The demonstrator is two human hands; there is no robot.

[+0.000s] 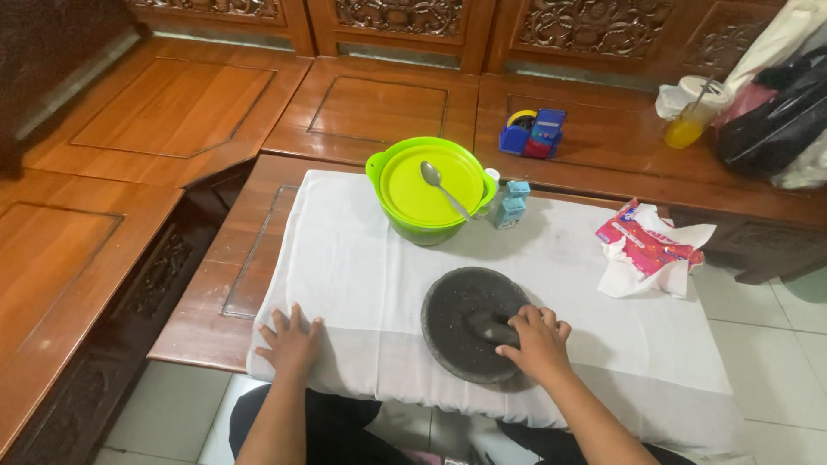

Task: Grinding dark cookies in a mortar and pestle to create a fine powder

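Grinding step at the near edge of the desk (211,297): right hand (538,343) clenched round a dark stone pestle (491,329) in a flat stone mortar (469,320).

Mortar sits on the white cloth (379,267) close to the near edge, right of the middle, with dark speckled matter on its face; the pestle lies in it under the right hand's fingers. Left hand (289,340) is released, flat on the cloth near the near left corner, grasping nothing. Toward the far edge stands a green lidded bowl (428,185) with a metal spoon (444,188) on its lid, a small blue bottle (512,205) just beside it, and a crumpled pink-and-white packet (650,245) near the right edge. By my reading the crushing is in hand; continuing would call for firm downward pressure while the mortar stays put on the cloth.
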